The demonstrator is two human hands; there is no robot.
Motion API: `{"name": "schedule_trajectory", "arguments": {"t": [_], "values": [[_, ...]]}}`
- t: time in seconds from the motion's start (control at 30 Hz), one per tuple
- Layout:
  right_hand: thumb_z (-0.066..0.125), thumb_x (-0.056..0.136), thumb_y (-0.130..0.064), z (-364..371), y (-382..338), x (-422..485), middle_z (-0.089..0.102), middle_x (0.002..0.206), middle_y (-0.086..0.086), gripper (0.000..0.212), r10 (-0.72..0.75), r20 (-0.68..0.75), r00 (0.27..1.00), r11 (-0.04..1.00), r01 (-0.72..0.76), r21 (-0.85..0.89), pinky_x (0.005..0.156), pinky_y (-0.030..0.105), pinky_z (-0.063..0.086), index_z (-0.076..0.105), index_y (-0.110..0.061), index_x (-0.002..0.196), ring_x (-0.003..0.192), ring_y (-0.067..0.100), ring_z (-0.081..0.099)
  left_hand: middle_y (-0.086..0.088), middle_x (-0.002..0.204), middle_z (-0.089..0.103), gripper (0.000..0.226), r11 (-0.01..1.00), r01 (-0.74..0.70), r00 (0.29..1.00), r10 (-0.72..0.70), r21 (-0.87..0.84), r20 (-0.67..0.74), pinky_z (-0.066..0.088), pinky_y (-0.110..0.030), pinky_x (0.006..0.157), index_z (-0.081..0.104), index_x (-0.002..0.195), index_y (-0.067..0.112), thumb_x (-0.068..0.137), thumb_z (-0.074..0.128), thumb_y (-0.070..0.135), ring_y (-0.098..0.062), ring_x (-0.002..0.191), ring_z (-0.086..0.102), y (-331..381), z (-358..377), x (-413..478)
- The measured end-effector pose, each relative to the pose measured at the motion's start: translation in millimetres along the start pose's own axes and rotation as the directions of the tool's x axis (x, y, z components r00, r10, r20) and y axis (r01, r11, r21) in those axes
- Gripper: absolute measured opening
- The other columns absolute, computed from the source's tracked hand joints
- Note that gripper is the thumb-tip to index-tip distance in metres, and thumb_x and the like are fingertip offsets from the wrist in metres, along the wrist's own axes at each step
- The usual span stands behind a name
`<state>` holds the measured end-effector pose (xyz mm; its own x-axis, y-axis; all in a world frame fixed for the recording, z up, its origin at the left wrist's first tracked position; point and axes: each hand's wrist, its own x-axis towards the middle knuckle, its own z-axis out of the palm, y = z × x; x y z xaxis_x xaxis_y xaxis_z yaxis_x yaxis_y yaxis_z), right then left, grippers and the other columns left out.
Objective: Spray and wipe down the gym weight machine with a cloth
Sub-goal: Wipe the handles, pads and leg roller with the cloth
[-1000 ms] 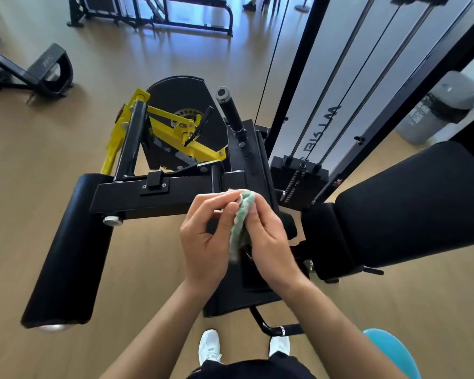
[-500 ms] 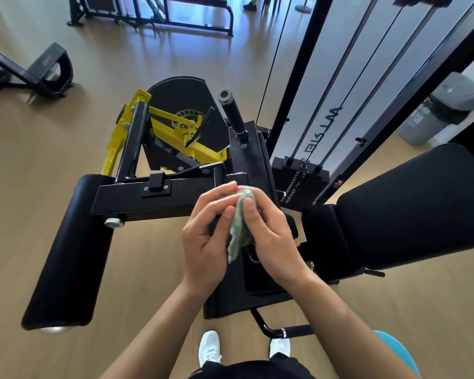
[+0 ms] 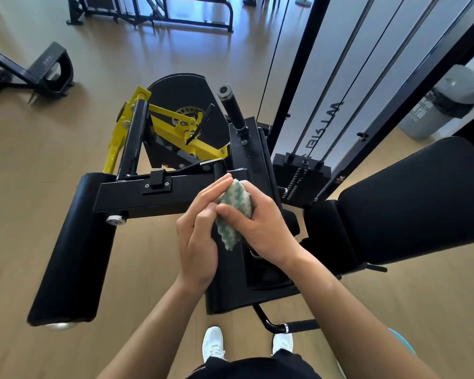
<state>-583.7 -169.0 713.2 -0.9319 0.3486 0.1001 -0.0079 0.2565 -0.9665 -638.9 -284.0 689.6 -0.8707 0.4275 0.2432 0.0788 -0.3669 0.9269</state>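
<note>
Hands first, and both are busy. The right hand (image 3: 263, 228) curls round the cloth (image 3: 237, 201) with its thumb pinching the near face, while the left hand (image 3: 196, 239) lays near-straight fingers flat against the other side. That green-and-white cloth sits bunched between them, over the right end of the crossbar (image 3: 137, 195) of the weight machine (image 3: 246, 149), seemingly clear of the metal.

I read this as the fold-and-ready beat before a wipe. Next, one hand needs to take the wad alone and press it down onto the frame.

Now the count: two hands, one cloth. Left of the crossbar there's one roller pad (image 3: 71, 247), and beyond it one yellow lever arm (image 3: 208, 151). To its right sit one weight stack (image 3: 301, 173) and one seat pad (image 3: 411, 201), with one grey bin (image 3: 443, 105) far off the same way. Below the crossbar are two white shoes (image 3: 212, 343). I can't make out a spray bottle.
</note>
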Motion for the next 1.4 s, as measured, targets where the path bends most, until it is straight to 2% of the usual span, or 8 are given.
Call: {"name": "schedule_trajectory", "arguments": {"t": [0.1,0.2,0.43,0.83,1.03,1.13,1.2,1.4], "values": [[0.073,0.095,-0.029,1,17,-18,0.069,0.095,-0.006,0.029,0.003,-0.057,0.998,0.992,-0.011,-0.127,0.076,0.040,0.060,0.060,-0.015,0.117,0.086,0.016,0.070,-0.009,0.131,0.070,0.045,0.998,-0.025,0.999,0.024,0.056,0.021,0.051,-0.036,0.105,0.069,0.126,0.004,0.097,0.042,0.025,-0.030,0.129,0.061,-1,-2,0],[0.069,0.096,-0.039,4,28,-33,0.067,0.099,-0.008,0.036,0.007,-0.115,0.993,0.974,-0.033,-0.225,0.077,0.045,0.058,0.056,-0.023,0.126,0.090,0.018,0.068,-0.010,0.121,0.073,0.033,0.997,0.002,1.000,-0.004,0.072,0.027,0.055,-0.034,0.094,0.071,0.124,0.005,0.101,0.049,0.014,-0.031,0.118,0.066,-3,1,-2],[0.067,0.100,-0.020,-1,49,-69,0.067,0.122,-0.015,0.049,0.070,-0.173,0.982,0.953,-0.118,-0.280,0.098,0.034,0.055,0.051,-0.024,0.145,0.117,0.007,0.064,-0.005,0.112,0.077,0.026,0.999,-0.034,0.998,0.031,0.039,0.062,0.057,-0.022,0.088,0.070,0.122,0.015,0.101,0.056,0.008,-0.021,0.106,0.073,0,5,-3],[0.078,0.091,-0.016,4,15,-17,0.073,0.098,0.005,0.026,0.065,-0.099,0.993,0.998,-0.067,-0.017,0.078,0.054,0.060,0.064,-0.016,0.112,0.090,0.025,0.073,0.008,0.106,0.078,0.026,0.998,-0.033,0.997,0.030,0.049,0.065,0.057,-0.020,0.083,0.071,0.118,0.018,0.098,0.058,0.008,-0.015,0.104,0.074,3,2,1],[0.072,0.095,-0.016,-10,35,-48,0.072,0.100,-0.004,0.031,0.128,-0.019,0.992,0.981,-0.129,-0.147,0.084,0.047,0.059,0.061,-0.025,0.123,0.094,0.019,0.071,-0.008,0.109,0.079,0.023,0.998,-0.018,0.999,0.016,0.052,0.039,0.059,-0.030,0.088,0.073,0.118,0.008,0.098,0.062,0.011,-0.026,0.106,0.074,-1,1,2],[0.068,0.097,-0.005,-22,36,-65,0.074,0.107,-0.014,0.044,0.105,-0.043,0.994,0.984,-0.110,-0.141,0.089,0.026,0.057,0.062,-0.024,0.135,0.104,0.010,0.070,-0.007,0.105,0.079,0.027,0.997,-0.020,1.000,0.020,0.072,0.004,0.059,-0.029,0.087,0.074,0.114,0.010,0.094,0.061,0.022,-0.026,0.102,0.075,2,5,1],[0.069,0.092,0.007,-37,35,-70,0.076,0.105,-0.017,0.047,0.087,-0.090,0.992,0.988,-0.097,-0.120,0.084,0.018,0.055,0.070,-0.024,0.128,0.100,0.006,0.073,-0.008,0.101,0.080,0.026,0.997,-0.012,0.999,0.014,0.078,-0.029,0.058,-0.029,0.086,0.075,0.109,0.011,0.092,0.060,0.023,-0.026,0.099,0.076,5,8,2],[0.062,0.077,0.029,-85,34,-38,0.079,0.099,-0.001,0.056,0.118,-0.195,0.974,0.990,-0.101,0.098,0.073,0.025,0.060,0.078,-0.017,0.104,0.090,0.014,0.075,-0.021,0.077,0.069,0.017,0.990,0.036,0.993,-0.020,0.136,-0.117,0.055,-0.021,0.076,0.070,0.085,0.000,0.087,0.054,0.004,-0.023,0.082,0.075,14,23,9]]}}
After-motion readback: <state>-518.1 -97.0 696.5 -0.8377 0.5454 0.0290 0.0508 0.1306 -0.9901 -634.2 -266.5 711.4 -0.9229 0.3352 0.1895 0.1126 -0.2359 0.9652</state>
